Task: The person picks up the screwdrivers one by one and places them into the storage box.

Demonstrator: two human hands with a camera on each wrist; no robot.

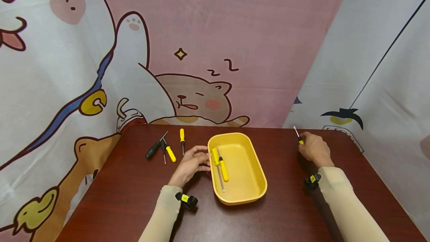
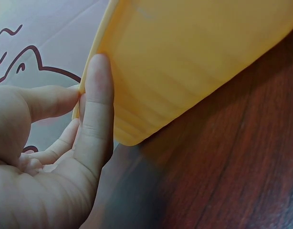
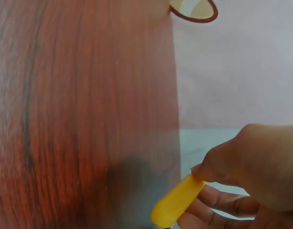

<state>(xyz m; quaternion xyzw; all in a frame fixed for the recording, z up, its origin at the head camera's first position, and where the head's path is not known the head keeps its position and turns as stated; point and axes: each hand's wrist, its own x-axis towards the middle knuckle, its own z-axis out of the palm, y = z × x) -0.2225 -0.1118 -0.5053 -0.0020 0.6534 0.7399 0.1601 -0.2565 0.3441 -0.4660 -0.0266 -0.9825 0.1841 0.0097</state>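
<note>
1. Left hand [image 1: 190, 163] rests against the left wall of the yellow tray [image 1: 250, 189], fingers mostly straight; fingertips [image 2: 96, 76] touch the tray's outer rim in the left wrist view. It grips nothing.
2. Right hand [image 1: 314, 148] is curled round a small screwdriver [image 1: 298, 136] at the far right of the table [image 1: 134, 197]. Shaft tip sticks out past the fingers, pointing far-left.
3. Right wrist view: the yellow handle [image 3: 177, 200] is pinched between thumb and fingers, just above the wood near the table edge.
4. Tray sits mid-table, long axis running near to far, slightly angled. Two yellow-handled screwdrivers [image 1: 220, 165] lie inside along its left side, side by side, shafts pointing near.
5. Left of the tray, loose on the table: a black-handled screwdriver [image 1: 153, 148], a yellow-handled one [image 1: 169, 153] crossing just beside it, and another yellow one [image 1: 182, 139] farther back, nearer the tray.
6. Both forearms wear beige sleeves [image 1: 346, 204]; each wrist carries a small black-and-yellow camera clip [image 1: 186, 199].
7. Cartoon-print cloth backdrop [image 1: 201, 47] hangs behind the far edge of the table.
</note>
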